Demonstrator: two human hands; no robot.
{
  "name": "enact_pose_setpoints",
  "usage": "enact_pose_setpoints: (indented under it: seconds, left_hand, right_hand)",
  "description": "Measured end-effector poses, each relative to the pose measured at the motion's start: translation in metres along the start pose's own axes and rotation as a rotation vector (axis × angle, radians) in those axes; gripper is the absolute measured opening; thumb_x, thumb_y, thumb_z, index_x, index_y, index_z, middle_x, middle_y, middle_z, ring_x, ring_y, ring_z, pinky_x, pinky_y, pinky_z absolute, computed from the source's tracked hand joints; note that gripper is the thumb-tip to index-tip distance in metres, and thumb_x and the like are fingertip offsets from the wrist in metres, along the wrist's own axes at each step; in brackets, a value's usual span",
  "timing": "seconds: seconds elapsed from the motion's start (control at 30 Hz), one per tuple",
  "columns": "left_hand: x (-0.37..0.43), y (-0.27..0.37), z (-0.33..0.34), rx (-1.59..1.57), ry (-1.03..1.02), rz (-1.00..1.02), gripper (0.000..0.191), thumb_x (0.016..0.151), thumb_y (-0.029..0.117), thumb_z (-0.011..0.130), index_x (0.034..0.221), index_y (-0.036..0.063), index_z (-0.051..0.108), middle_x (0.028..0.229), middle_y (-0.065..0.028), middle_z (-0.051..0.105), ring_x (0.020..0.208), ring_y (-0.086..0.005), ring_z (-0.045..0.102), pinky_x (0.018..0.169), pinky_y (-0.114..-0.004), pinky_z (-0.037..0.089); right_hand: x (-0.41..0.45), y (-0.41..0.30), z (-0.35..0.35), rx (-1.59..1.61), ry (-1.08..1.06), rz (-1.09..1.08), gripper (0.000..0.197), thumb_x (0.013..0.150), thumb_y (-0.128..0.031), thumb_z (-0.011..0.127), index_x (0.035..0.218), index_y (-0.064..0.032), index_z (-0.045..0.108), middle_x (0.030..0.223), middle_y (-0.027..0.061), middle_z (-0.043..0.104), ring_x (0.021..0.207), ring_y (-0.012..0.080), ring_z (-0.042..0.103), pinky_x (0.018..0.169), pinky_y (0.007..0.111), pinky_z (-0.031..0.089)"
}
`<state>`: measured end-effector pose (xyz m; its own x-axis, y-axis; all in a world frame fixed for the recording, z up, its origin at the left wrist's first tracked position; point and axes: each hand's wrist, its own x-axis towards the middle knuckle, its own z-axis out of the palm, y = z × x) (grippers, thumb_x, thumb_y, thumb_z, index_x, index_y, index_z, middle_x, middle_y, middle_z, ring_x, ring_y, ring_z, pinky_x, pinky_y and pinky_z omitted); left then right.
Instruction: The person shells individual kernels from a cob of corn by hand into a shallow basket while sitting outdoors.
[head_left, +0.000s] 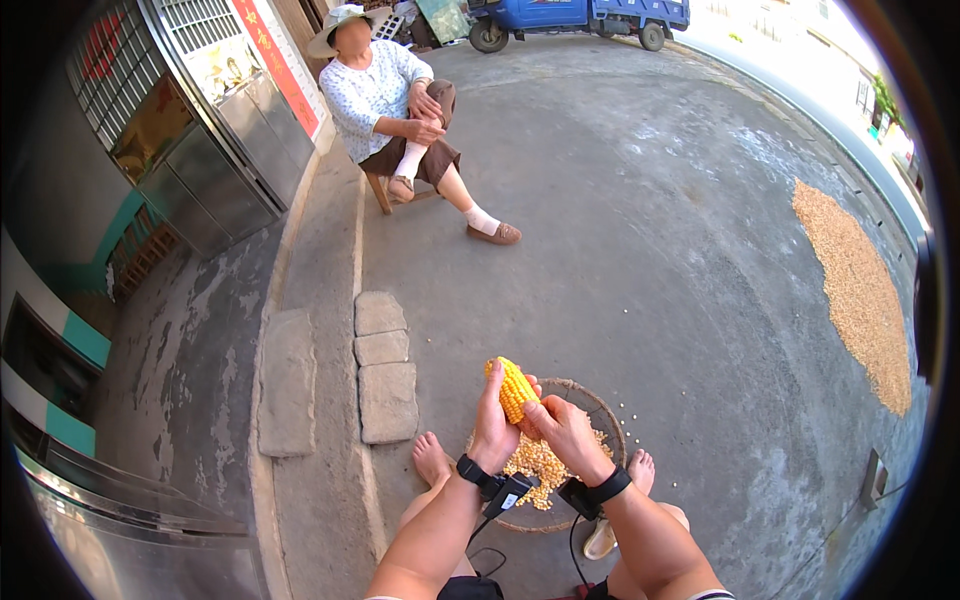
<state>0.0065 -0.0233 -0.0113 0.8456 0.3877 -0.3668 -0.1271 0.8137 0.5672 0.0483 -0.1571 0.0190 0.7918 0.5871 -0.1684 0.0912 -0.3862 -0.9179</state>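
My left hand (495, 420) is wrapped around a yellow corn cob (513, 391), its thumb lying along the upper end. Most rows of kernels on the side facing me look full. At the cob's lower right, my right hand (566, 431) presses its thumb against the kernels, with its fingers curled behind. Below both hands, a round woven bamboo basket (619, 427) rests on the ground between my feet. Loose corn kernels (541, 469) are heaped inside it. My forearms and the wrist devices hide part of the basket.
A seated person (390, 120) in a hat is ahead on the left, near stone slabs (387, 401) and a concrete step (364, 465). Grain (855, 300) lies spread on the right. A blue three-wheeled truck (570, 16) stands behind. Cables (576, 547) hang from my wrist devices.
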Motion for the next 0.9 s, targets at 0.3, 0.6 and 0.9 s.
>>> enact_pose_setpoints:
  seconds: [0.3,0.6,0.9]
  left_hand:
    - [0.001,0.001,-0.002,0.014,0.002,0.025,0.045,0.099,0.052,0.055,0.109,0.0085,0.054,0.093,-0.0106,0.063,0.084,-0.0249,0.065,0.077,-0.040,0.057]
    - [0.001,0.004,-0.003,0.000,0.001,0.022,0.048,0.098,0.053,0.056,0.111,0.0072,0.054,0.092,-0.0100,0.063,0.084,-0.0253,0.065,0.078,-0.039,0.056]
    - [-0.002,0.009,-0.002,0.002,-0.023,0.017,0.042,0.099,0.048,0.058,0.112,0.0081,0.055,0.094,-0.0096,0.064,0.085,-0.0228,0.064,0.079,-0.037,0.056]
  right_hand:
    - [0.001,0.004,0.003,0.106,-0.032,-0.012,0.047,0.099,-0.043,0.058,0.089,0.0019,0.064,0.071,0.0126,0.063,0.065,0.0184,0.059,0.060,0.036,0.045]
    - [0.003,0.004,0.001,0.301,-0.117,-0.005,0.034,0.100,-0.030,0.062,0.096,0.0037,0.066,0.078,0.0037,0.065,0.071,0.0092,0.056,0.063,0.029,0.045]
    - [0.000,0.003,-0.007,0.444,-0.209,0.039,0.032,0.099,-0.027,0.063,0.105,0.0040,0.070,0.083,0.0028,0.068,0.076,0.0094,0.061,0.068,0.027,0.050]
